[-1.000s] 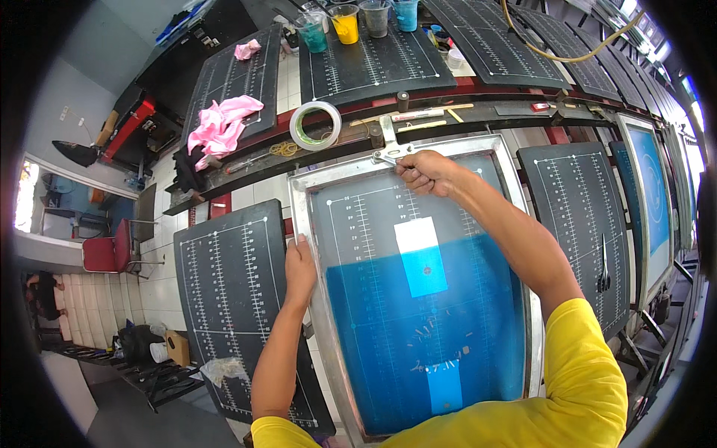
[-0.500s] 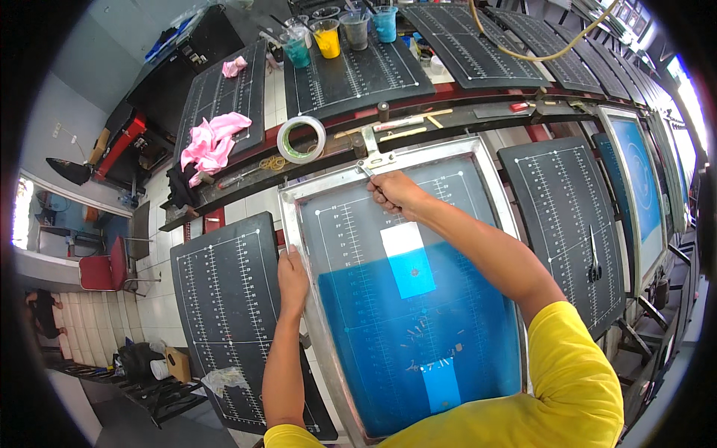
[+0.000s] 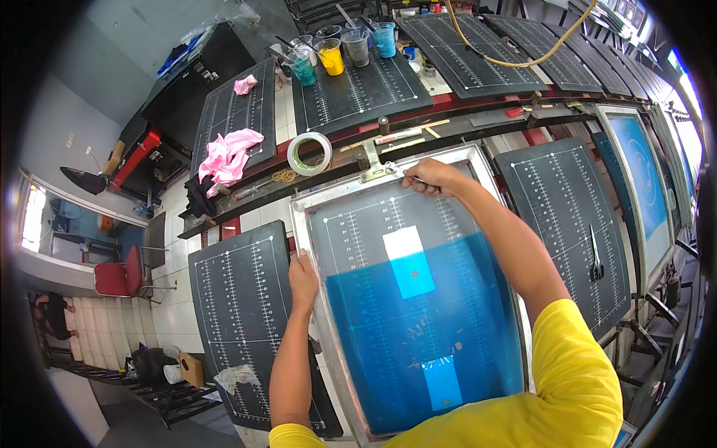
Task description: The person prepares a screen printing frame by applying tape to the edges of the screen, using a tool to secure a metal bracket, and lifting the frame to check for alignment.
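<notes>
A metal-framed printing screen [image 3: 336, 193] with blue coated mesh lies in front of me over a dark gridded board. A white and blue rectangle [image 3: 403, 245] shows through the mesh. My left hand [image 3: 303, 278] is closed around the frame's left rail. At the far rail, my right hand [image 3: 433, 178] is closed on a small wrench [image 3: 407, 179], mostly hidden by the fingers. Its visible end is at the right side of the metal clamp [image 3: 377, 174] that joins the frame to the long rail.
A tape roll [image 3: 309, 154] stands on the rail, left of the clamp. Cups of coloured ink [image 3: 331, 58] and pink cloths [image 3: 228, 155] sit on boards beyond. Scissors [image 3: 595, 257] lie on the right-hand board. Another screen [image 3: 638, 179] leans farther right; a hose [image 3: 515, 63] hangs above.
My right hand has shifted with the wrench from the clamp's left side to its right side. My left hand stays on the frame's left rail. The view has moved slightly.
</notes>
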`<state>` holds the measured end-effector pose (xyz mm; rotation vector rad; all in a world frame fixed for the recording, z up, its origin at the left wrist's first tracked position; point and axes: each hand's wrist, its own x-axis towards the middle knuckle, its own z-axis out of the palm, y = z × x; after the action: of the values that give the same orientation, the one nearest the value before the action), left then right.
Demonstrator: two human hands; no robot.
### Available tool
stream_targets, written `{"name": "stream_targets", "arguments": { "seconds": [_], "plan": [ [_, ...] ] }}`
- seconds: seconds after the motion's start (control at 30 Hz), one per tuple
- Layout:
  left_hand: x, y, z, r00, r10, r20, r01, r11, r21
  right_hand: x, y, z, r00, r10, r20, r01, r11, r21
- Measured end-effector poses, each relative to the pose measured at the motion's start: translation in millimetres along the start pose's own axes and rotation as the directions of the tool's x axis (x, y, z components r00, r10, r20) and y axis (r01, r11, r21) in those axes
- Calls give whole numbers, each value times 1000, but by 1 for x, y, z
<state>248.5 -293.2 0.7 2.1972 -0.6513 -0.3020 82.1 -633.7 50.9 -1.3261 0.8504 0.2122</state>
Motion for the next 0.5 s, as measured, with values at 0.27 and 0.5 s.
{"name": "stream_targets", "arguments": {
  "seconds": [0.27, 0.5],
  "plan": [
    [-1, -3, 1, 1000, 11, -22, -11, 1000, 3, 2, -20, -27, 990, 96, 103, -80, 986, -145],
    [2, 8, -11, 962, -198, 187, 201, 979, 3, 17, 9, -23, 958, 166, 233, -205, 967, 152]
  ]
}}
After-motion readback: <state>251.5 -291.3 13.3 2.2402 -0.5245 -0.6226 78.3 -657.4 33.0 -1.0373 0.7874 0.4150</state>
